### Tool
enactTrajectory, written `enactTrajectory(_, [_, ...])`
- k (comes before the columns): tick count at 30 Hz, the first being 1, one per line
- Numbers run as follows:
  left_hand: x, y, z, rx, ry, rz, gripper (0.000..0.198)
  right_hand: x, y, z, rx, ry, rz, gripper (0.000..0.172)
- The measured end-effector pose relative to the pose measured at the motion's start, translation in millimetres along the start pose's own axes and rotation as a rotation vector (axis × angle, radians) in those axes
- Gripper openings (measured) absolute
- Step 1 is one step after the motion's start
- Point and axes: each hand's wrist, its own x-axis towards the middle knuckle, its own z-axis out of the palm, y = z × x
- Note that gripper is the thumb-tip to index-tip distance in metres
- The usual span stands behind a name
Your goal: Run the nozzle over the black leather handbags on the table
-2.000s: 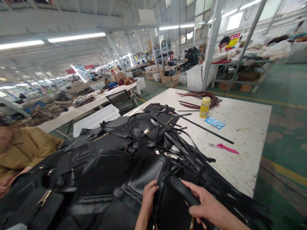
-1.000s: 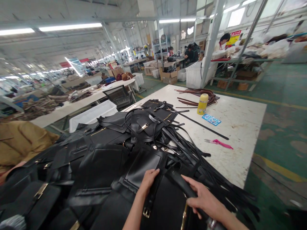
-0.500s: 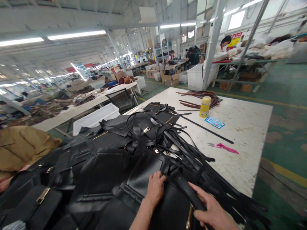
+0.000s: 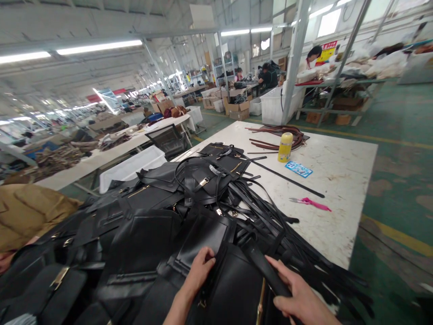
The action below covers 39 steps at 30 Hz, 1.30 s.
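While the right hand [image 4: 296, 291] clamps a black strap [image 4: 263, 265], its lower end hidden, I cannot tell whether the left hand [image 4: 200, 267] pinches the black bag [image 4: 235, 286].

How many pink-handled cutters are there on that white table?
1 in view: the pink-handled snips lie on the white table, nearer than the blue card, beyond the right hand gripping a black leather piece. The black straps could hide more.

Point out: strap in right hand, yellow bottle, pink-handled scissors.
Black strap [image 4: 265, 269], head view: middle of its exposed length.
Yellow bottle [image 4: 284, 149], head view: body below the cap.
Pink-handled scissors [image 4: 311, 203], head view: the handle.
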Motion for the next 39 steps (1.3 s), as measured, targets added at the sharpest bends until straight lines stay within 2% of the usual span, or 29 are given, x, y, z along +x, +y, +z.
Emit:
enactTrajectory(4, [19.6, -5.7, 12.5, -0.166, 0.073, -0.136, 0.025, -1.4, -8.8, 8.6, -0.013, -0.065, -0.011, 0.084])
enactTrajectory(8, [31.1, 1.6, 21.1, -0.369, 0.068, -0.231, 0.025, -4.7, -22.0, 14.2, -0.058, -0.119, -0.007, 0.084])
enactTrajectory(13, [15.4, 11.4, 17.8, -0.658, 0.039, -0.314, 0.017, -3.8, -27.7, 15.7, -0.084, -0.206, -0.008, 0.083])
enactTrajectory(19, [-1.0, 25.2, 13.5, -0.941, 0.049, -0.303, 0.029, -0.8, -21.2, 15.6, -0.055, -0.22, 0.012, 0.082])
enactTrajectory(24, [-7.1, 39.1, 7.4, -1.055, 0.006, -0.288, 0.03, -5.0, -27.7, 12.7, -0.018, -0.257, 0.016, 0.082])
enactTrajectory(28, [-6.4, 47.7, 10.1, -1.107, -0.056, -0.298, 0.032, -6.2, -34.1, 9.3, -0.054, -0.254, 0.025, 0.083])
enactTrajectory(33, [-3.1, 45.3, 17.2, -1.157, -0.034, -0.322, 0.03, -4.8, -31.2, 10.4, -0.013, -0.228, 0.018, 0.079])
enactTrajectory(39, [-8.7, 41.7, 9.9, -1.218, -0.031, -0.362, 0.027, 11.6, -27.9, 22.9, 0.048, -0.192, -0.062, 0.078])
